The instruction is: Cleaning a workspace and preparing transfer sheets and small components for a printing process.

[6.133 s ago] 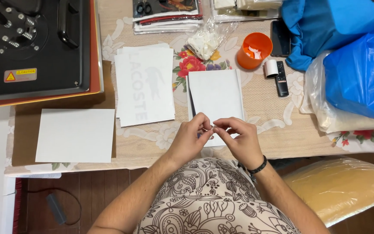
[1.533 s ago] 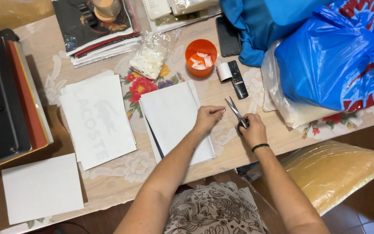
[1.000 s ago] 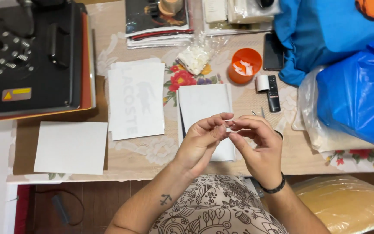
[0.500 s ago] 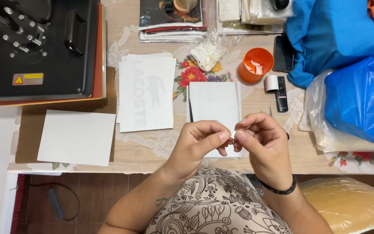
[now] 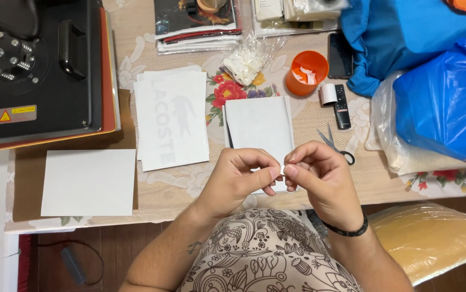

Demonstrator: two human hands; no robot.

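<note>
Seen from above, a person's two hands meet over the near edge of a table. The thumb and forefinger of the left hand point(image 5: 241, 178) and those of the right hand point(image 5: 319, 176) are closed in a pinch on a tiny white scrap point(image 5: 282, 170), held between the fingertips of both hands; it is too small to tell what it is. The other fingers curl loosely inward. A dark band point(image 5: 346, 230) circles the right wrist.

Directly behind the hands lies a white sheet stack point(image 5: 259, 130), its near edge hidden by the fingers. Just right of it, small scissors point(image 5: 334, 145) rest on the table, partly behind the right hand. Left of the stack is a larger white sheet with a faint grey printed design point(image 5: 172, 120), and farther left a plain white sheet point(image 5: 88, 181) lies on brown paper.

Farther back stand an orange cup point(image 5: 307, 72), a small white tape roll point(image 5: 328, 93) beside a black remote control point(image 5: 342, 106), and a clear bag of white pieces point(image 5: 245, 60). A black heat press point(image 5: 35, 67) fills the far left corner. Blue plastic bags point(image 5: 443, 103) crowd the right side. The table wears a floral lace cloth point(image 5: 227, 92).
</note>
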